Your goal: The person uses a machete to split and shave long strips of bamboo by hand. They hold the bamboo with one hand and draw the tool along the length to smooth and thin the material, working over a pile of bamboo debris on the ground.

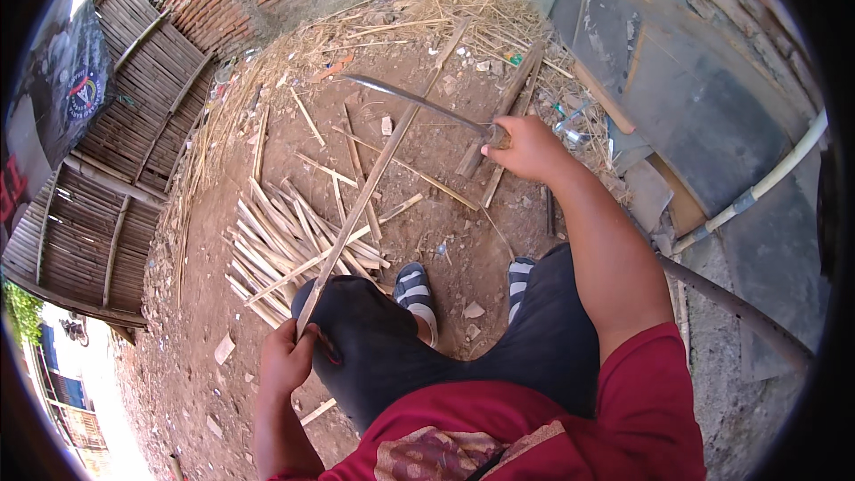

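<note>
Gripping is being done by both hands: the left hand point(287, 358) is being kept closed around the near end of a long bamboo strip point(374, 178), just beside the left knee, while the right hand point(527, 147) is being kept clenched around the handle of a long curved blade point(419, 102). The strip is being held slanting away from the body, its far end reaching toward the straw heap point(445, 13) at the top of the yard, probably so that its length is being steadied against the ground and offered to the blade. The blade is being held out at arm's length, its edge crossing over the strip near the upper part, with the tip pointing to the left; whether metal is touching bamboo cannot be told. The person is being seated with knees apart and sandalled feet point(416, 289) planted on bare earth, which seems to be leaving room for the strip to pass between hand and leg. A pile of split bamboo pieces point(285, 245) is lying on the ground to the left of the feet, near the strip, apparently being kept within easy reach. Woven bamboo panels point(116, 160) are leaning at the left, and a white pipe point(775, 174) is running along the right.
</note>
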The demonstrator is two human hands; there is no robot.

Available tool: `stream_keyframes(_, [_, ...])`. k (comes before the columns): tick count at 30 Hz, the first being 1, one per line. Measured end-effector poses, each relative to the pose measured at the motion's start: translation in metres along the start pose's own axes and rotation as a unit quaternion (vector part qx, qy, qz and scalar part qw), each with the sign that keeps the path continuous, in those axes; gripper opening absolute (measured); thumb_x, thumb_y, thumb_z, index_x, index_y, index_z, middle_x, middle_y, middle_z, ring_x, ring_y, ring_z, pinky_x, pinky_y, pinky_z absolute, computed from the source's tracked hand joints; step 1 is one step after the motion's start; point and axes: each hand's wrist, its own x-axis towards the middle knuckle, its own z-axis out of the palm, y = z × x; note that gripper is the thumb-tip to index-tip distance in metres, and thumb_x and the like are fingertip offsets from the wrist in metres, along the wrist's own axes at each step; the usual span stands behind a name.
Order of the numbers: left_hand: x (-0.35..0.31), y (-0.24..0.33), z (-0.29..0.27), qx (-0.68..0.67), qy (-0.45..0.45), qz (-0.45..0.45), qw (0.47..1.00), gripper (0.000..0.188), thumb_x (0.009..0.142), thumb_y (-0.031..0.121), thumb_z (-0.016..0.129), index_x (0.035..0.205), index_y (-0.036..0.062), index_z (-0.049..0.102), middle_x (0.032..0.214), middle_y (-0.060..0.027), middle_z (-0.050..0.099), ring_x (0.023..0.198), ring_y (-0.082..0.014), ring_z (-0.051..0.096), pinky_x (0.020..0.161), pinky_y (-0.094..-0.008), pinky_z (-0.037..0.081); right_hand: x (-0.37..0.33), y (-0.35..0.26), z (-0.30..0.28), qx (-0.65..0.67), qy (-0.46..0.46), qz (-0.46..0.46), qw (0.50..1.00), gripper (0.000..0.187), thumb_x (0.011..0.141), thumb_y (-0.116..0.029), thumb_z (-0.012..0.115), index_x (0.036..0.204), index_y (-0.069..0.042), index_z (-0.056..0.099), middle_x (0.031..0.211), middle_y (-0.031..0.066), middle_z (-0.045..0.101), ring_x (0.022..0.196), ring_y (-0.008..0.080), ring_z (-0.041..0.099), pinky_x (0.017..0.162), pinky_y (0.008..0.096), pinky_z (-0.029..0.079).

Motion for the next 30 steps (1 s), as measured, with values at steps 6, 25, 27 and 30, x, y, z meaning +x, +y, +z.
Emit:
stream_keyframes(6, [-0.001,0.016,0.011,0.071,0.108,0.032,0.991,0.034,0.093,0.022,0.069,0.073,-0.0014,0.054,0.06,-0.0201,0.056,0.05,-0.029,0.055,0.052,-0.0412,0.043,-0.018,-0.064,-0.003,-0.059,-0.137,-0.152,0.977,0.041,0.08,-0.031,0.078,0.113,-0.008,0.07,0.095,0.0198,0.072,0.093,0.0401,0.068,0.08,0.0492,0.055])
stream_keyframes(25, [-0.004,0.005,0.006,0.162,0.172,0.128,0.963,0.022,0.082,0.01,0.067,0.073,0.0001,0.05,0.063,-0.0225,0.057,0.06,-0.0451,0.059,0.055,-0.0474,0.047,-0.021,-0.079,0.002,-0.067,-0.105,-0.258,0.958,0.037,0.085,-0.033,0.077,0.11,-0.007,0.069,0.085,0.0175,0.07,0.083,0.04,0.069,0.074,0.0462,0.055])
stream_keyframes(27, [-0.003,-0.001,0.006,0.181,0.196,0.159,0.951,0.021,0.082,0.01,0.067,0.074,0.0013,0.05,0.063,-0.0219,0.057,0.059,-0.0449,0.059,0.055,-0.0475,0.047,-0.022,-0.08,-0.006,-0.072,-0.116,-0.235,0.962,0.037,0.086,-0.033,0.076,0.111,-0.007,0.069,0.085,0.0183,0.07,0.084,0.0394,0.069,0.073,0.0449,0.055])
stream_keyframes(30, [-0.004,-0.017,-0.002,0.194,0.213,0.133,0.948,0.02,0.083,0.011,0.067,0.075,0.0026,0.051,0.062,-0.021,0.057,0.059,-0.0446,0.059,0.055,-0.0475,0.047,-0.011,-0.054,-0.011,0.034,-0.111,-0.07,0.991,0.042,0.086,-0.031,0.076,0.118,-0.005,0.068,0.092,0.0205,0.072,0.088,0.0388,0.07,0.078,0.0457,0.056])
